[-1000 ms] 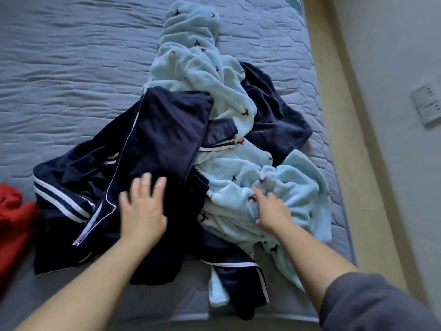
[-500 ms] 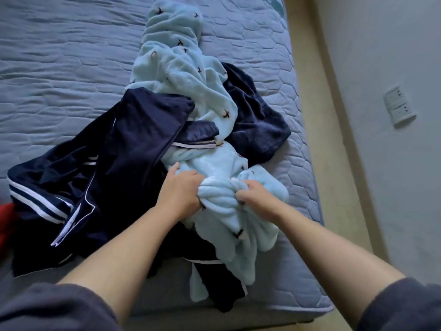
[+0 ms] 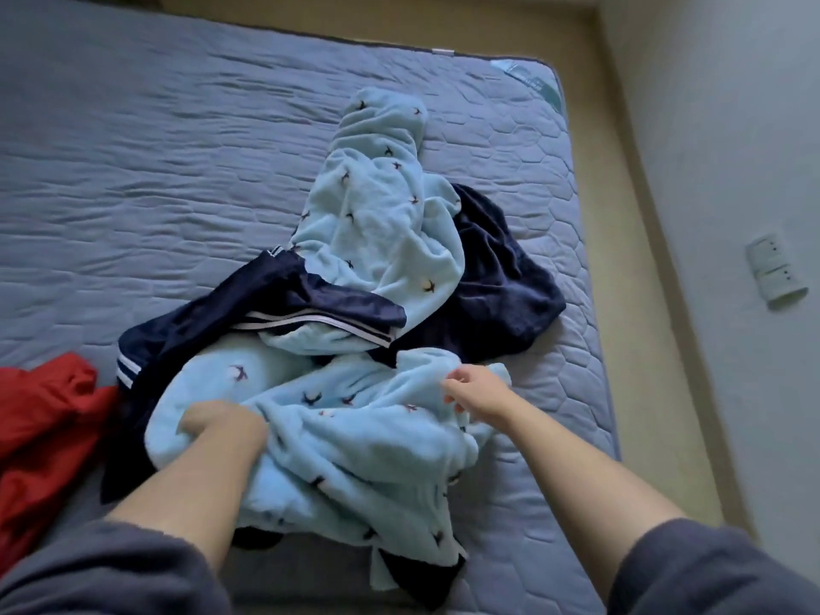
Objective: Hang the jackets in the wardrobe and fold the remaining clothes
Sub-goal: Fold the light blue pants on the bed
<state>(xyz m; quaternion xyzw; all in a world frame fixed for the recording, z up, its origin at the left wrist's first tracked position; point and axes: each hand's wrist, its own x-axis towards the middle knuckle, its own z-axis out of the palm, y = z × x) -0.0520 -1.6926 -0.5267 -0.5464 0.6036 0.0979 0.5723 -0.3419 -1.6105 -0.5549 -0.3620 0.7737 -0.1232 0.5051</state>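
Observation:
A light blue fleece garment (image 3: 381, 224) with small dark bird marks lies crumpled along the bed, its near end bunched between my hands. My left hand (image 3: 222, 426) grips a fold of it at the near left. My right hand (image 3: 477, 395) pinches its edge on the right. A navy jacket with white stripes (image 3: 284, 304) lies tangled under and across the fleece. A dark navy fleece piece (image 3: 497, 281) sits to the right, partly under the light blue one.
A red garment (image 3: 40, 419) lies at the bed's left edge. The blue-grey quilted mattress (image 3: 155, 170) spreads to the far left. A beige floor strip (image 3: 630, 215) and a white wall with sockets (image 3: 772, 270) run along the right.
Both hands have pulled the near end of the light blue fleece apart and spread it wider, covering more of the navy jacket. The view has tilted up, showing the bed's far edge.

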